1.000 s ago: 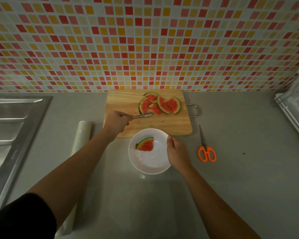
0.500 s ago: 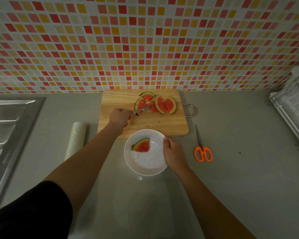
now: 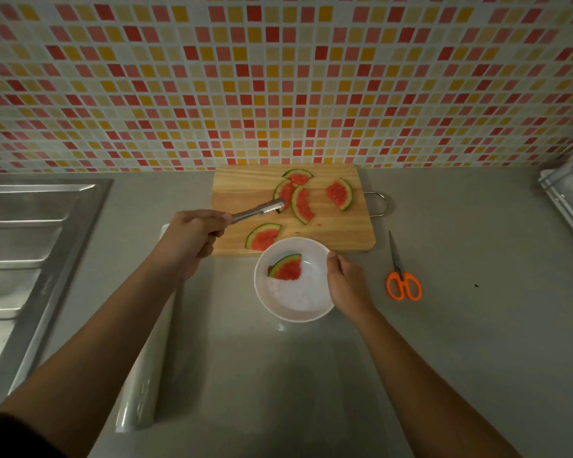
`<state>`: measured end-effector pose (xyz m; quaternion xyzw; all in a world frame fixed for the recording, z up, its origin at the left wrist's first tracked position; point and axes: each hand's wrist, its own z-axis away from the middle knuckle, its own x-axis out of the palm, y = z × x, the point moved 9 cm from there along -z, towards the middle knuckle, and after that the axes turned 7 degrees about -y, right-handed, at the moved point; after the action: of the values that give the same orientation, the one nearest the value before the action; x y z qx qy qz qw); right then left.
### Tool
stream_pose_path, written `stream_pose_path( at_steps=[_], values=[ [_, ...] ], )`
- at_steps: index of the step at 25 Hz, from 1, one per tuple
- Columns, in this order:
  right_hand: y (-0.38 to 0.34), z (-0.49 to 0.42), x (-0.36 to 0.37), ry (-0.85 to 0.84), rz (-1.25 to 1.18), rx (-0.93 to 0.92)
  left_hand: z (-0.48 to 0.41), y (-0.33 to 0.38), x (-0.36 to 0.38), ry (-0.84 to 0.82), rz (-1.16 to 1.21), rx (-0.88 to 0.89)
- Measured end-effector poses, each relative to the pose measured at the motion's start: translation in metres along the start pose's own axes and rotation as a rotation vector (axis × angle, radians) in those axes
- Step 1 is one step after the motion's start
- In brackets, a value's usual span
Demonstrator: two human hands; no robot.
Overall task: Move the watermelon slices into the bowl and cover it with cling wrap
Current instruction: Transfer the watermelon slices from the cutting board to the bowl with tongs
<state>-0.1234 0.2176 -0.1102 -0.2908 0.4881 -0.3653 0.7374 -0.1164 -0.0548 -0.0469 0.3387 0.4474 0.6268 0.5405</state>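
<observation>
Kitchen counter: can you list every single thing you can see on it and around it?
Watermelon slices: five red and green on the cutting board, one in the bowl.
Bowl: one, white, before the board.
Tongs: one, metal, over the board.
Cling wrap roll: one, clear, left.
Scissors: one, orange-handled, right.
Sink: one, steel, far left.
Rack: one, white, far right.
Wall tiles: red, yellow, white.
Left hand: holds tongs.
Right hand: grips bowl rim.
</observation>
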Motion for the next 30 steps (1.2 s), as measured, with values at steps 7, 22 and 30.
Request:
stream_pose_path(
  at_steps=[7,22,30],
  values=[
    [-0.002,0.000,-0.001,0.009,0.022,0.003,0.008,0.001,-0.021,0.238,-0.681,0.311],
    [0.000,0.001,0.000,0.008,0.007,0.021,0.009,-0.020,0.013,0.101,-1.138,0.688],
    [0.000,0.001,0.000,0.011,0.004,0.013,-0.007,-0.013,-0.025,0.242,-0.651,0.220]
  ],
)
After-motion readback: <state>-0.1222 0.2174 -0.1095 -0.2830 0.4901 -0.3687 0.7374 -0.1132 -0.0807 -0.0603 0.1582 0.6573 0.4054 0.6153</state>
